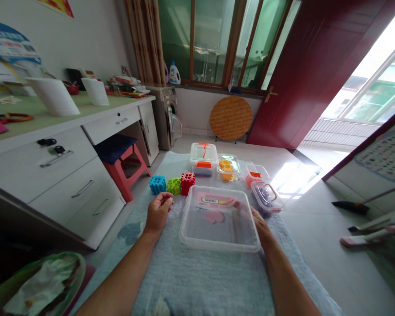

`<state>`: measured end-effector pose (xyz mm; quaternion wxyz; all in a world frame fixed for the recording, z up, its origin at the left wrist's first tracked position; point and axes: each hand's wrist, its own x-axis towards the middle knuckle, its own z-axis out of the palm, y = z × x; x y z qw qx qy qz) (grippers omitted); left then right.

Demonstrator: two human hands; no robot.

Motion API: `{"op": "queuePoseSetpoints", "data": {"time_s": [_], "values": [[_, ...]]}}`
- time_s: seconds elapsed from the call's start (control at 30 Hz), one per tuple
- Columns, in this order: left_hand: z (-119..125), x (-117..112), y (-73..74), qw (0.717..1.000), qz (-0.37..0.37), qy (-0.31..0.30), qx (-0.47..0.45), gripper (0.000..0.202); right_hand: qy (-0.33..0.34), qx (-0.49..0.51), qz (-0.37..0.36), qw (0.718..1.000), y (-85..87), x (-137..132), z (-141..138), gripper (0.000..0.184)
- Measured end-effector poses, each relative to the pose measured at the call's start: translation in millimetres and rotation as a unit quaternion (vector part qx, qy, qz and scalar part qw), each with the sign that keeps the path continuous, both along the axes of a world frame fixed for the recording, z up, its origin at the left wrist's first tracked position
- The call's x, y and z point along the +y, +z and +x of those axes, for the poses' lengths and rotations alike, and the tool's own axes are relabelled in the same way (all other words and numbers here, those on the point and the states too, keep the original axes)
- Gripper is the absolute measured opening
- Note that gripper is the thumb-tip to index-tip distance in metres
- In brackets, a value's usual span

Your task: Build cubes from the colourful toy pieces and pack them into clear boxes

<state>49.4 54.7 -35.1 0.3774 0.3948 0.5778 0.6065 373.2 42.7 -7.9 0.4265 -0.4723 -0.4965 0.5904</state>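
In front of me is a clear plastic box (220,246), tilted so that its wide face points at me, with a printed label showing through. My right hand (258,223) grips its right side, the fingers partly hidden behind the plastic. Left of the box my left hand (158,211) is closed in a pinch, thumb against fingers. Some see-through plastic (177,208) lies beside its fingertips; whether they hold it I cannot tell. Just beyond are a blue block cube (158,184), a green block piece (174,186) and a red block cube (187,183), side by side.
Farther back on the blue cloth (197,276) stand an orange-latched box (204,159), a clear container with yellow pieces (228,168), a small box with red pieces (257,174) and a handled box (266,197). A pink stool (128,169) and white drawers (66,175) are left.
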Motion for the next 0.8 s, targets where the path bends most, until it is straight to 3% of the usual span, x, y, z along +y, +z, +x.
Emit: {"op": "queuePoseSetpoints", "data": {"time_s": [0.23, 0.37, 0.43, 0.5, 0.63, 0.7, 0.8], "values": [[0, 0, -2.3, 1.0, 0.001, 0.0, 0.002, 0.025, 0.041, 0.02, 0.005, 0.999, 0.1, -2, -9, 0.048], [1, -2, 0.3, 1.0, 0.006, -0.014, 0.008, 0.023, 0.012, 0.037, 0.018, 0.999, -6.9, 1, -3, 0.052], [3, -4, 0.5, 0.998, 0.019, -0.051, 0.011, 0.025, -0.023, 0.044, 0.025, 0.998, -10.8, 2, 3, 0.053], [8, -7, 0.4, 0.992, 0.019, -0.126, -0.004, 0.029, -0.038, 0.046, 0.025, 0.998, -13.3, 1, 6, 0.052], [20, -12, 0.9, 0.951, -0.03, -0.289, -0.109, 0.042, -0.001, 0.043, 0.02, 0.999, -13.2, -4, 2, 0.048], [23, -13, 1.9, 0.937, -0.038, -0.314, -0.146, 0.044, 0.013, 0.036, 0.028, 0.999, -12.3, -6, -2, 0.047], [22, -13, 4.7, 0.939, -0.041, -0.306, -0.152, 0.045, 0.014, 0.015, 0.033, 0.999, -12.6, -7, -3, 0.047]]}}
